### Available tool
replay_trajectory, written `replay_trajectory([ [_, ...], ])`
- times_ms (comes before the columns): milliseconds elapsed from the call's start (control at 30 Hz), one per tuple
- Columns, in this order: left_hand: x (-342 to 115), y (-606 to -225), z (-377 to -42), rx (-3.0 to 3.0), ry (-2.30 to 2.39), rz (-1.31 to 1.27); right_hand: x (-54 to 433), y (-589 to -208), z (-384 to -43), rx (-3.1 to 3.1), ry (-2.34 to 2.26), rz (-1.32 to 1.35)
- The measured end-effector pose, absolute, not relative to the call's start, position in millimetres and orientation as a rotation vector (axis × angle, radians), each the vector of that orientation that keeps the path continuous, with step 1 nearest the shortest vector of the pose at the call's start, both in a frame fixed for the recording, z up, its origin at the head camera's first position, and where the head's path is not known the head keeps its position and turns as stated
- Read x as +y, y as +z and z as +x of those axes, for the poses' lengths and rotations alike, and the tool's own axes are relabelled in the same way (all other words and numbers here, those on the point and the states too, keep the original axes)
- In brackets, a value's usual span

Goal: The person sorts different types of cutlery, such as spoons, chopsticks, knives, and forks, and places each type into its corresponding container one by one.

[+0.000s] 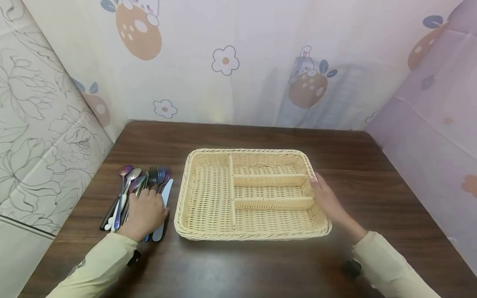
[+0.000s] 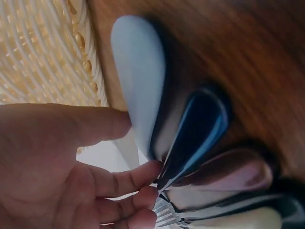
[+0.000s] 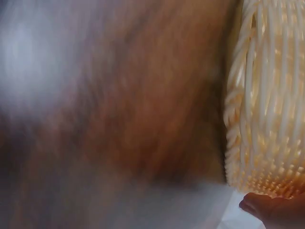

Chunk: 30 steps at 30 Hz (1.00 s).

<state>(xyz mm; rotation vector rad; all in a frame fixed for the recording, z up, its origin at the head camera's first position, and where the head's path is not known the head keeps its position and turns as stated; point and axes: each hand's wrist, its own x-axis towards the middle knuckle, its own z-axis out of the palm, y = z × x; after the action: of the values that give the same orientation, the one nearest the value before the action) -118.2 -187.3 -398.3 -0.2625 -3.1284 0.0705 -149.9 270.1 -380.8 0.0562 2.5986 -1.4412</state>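
Over the pile of cutlery at the left is my left hand (image 1: 144,214), palm down. Its thumb touches the pale blue handle of a table knife (image 2: 138,67) in the left wrist view, while its fingertips reach a shiny dark blue handle (image 2: 198,129). Several forks (image 1: 161,174) and spoons (image 1: 126,170) stick out beyond the hand. A cream wicker basket (image 1: 253,236), divided into compartments, lies at the middle of the table. My right hand (image 1: 329,203) holds its right side, thumb at the rim; the other fingers are mostly hidden.
The dark wooden table (image 1: 238,273) meets a patterned curtain (image 1: 238,95) at the back, with more patterned cloth at both sides. The basket's left rim stands close beside the knife.
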Motion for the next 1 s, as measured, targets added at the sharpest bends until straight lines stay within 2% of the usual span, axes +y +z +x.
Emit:
replay_trajectory([
  [133,-186.2,-398.8,-119.7,-3.123,0.076,-0.266,251.2,-354.1,-132.7,2.545,-1.519,0.040],
  [433,-181.3,-396.2,-124.7,-3.145,0.036,-0.238,269.9,-386.9,-148.5,2.556,-1.521,0.071],
  [733,-183.0,-380.0,-126.9,-3.206,-0.176,-0.147,271.7,-385.0,-146.7,2.583,-1.521,0.071],
  [1000,-184.9,-356.9,-131.9,-3.113,-0.216,-0.188,269.9,-384.2,-146.4,2.591,-1.497,0.065],
])
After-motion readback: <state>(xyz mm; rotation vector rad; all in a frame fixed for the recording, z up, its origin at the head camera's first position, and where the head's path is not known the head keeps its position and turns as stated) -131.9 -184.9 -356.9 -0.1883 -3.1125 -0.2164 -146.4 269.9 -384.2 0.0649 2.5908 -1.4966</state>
